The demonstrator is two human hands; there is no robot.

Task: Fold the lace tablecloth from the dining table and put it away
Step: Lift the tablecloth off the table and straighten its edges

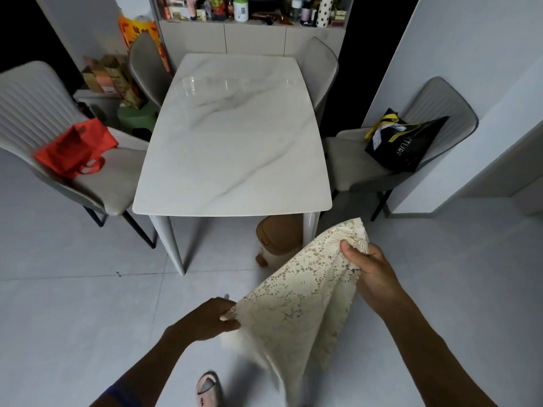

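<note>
The cream lace tablecloth (305,292) hangs in folded layers between my two hands, off the table, in front of its near right corner. My left hand (210,318) pinches its lower left corner. My right hand (367,271) grips the upper edge, thumb over the lace. The lower part of the cloth drapes down toward the floor and is blurred. The white marble dining table (235,136) stands bare in front of me.
Grey chairs flank the table: one at left with a red bag (73,148), one at right with a black bag (405,142). A tan bin (276,242) sits under the table's near edge. A cluttered cabinet shelf (252,10) stands behind. My slippered foot (208,389) is below.
</note>
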